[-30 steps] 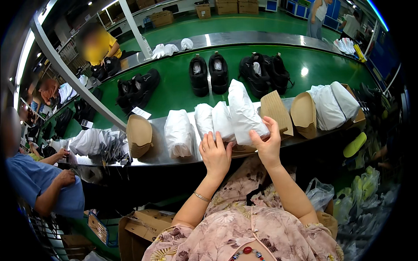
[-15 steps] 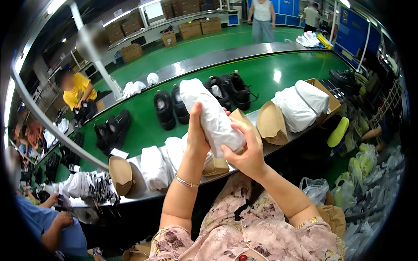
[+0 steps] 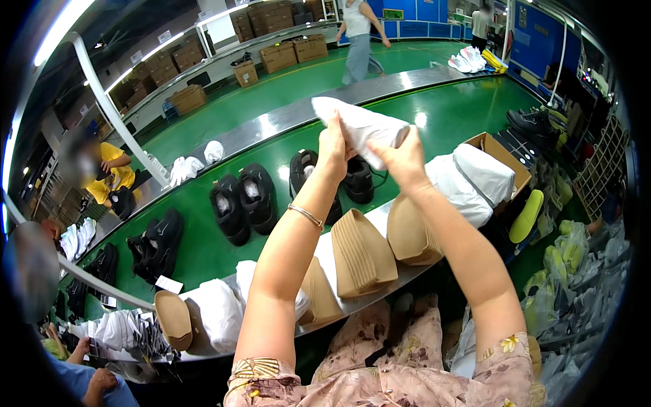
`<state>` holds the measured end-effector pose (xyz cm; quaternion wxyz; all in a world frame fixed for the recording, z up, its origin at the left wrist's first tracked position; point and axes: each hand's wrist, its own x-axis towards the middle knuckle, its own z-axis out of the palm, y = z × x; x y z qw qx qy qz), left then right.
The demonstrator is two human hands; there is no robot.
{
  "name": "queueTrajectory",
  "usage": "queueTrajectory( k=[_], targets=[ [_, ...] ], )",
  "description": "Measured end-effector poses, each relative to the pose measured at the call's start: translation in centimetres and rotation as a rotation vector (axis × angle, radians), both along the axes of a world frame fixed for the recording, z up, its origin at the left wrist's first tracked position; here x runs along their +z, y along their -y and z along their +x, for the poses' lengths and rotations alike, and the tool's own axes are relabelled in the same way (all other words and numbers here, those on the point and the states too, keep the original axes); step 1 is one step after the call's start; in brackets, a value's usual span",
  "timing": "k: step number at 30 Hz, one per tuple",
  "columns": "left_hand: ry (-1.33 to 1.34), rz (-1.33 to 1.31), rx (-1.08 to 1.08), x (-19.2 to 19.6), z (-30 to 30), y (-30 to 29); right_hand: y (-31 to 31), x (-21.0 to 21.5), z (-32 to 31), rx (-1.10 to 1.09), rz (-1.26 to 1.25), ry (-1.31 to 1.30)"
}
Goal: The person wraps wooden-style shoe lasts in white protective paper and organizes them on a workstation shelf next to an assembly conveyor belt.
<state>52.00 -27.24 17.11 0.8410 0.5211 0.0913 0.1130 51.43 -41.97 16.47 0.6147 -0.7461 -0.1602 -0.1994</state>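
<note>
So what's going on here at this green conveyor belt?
A person in a floral top holds a white paper-wrapped bundle up above the belt, left hand and right hand both gripping it. Below, stacks of tan moulded paper inserts and more white bundles line the near edge, while pairs of black shoes sit on the green belt.

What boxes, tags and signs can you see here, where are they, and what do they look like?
White paper-wrapped bundle: long and soft, held up by both hands.
Open cardboard box: right of the belt, brown, with white wrapped bundles inside.
Brown cartons: square, in a row along the far wall.
White tag: small rectangle on the green belt by black shoes.
Green sign: small rectangle on the far blue wall.
</note>
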Motion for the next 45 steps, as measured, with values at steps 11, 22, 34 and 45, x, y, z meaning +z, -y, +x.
queueTrajectory(
  k=[11,22,34,45],
  targets=[
    [0.463,2.183,-0.183,-15.1,11.5,-3.6,8.4,-1.3,3.5,0.028,-0.478,-0.198],
    [-0.237,0.554,0.301,-9.1,18.3,-6.0,8.7,-3.5,6.0,0.299,-0.017,-0.362],
    [-0.074,1.214,-0.09,-15.9,15.0,-11.6,-4.6,-3.0,9.3,0.06,-0.937,-0.27],
    [-0.062,1.116,0.049,-15.6,15.2,-11.0,-12.0,-12.2,11.7,-0.149,-1.288,0.241]
  ],
)
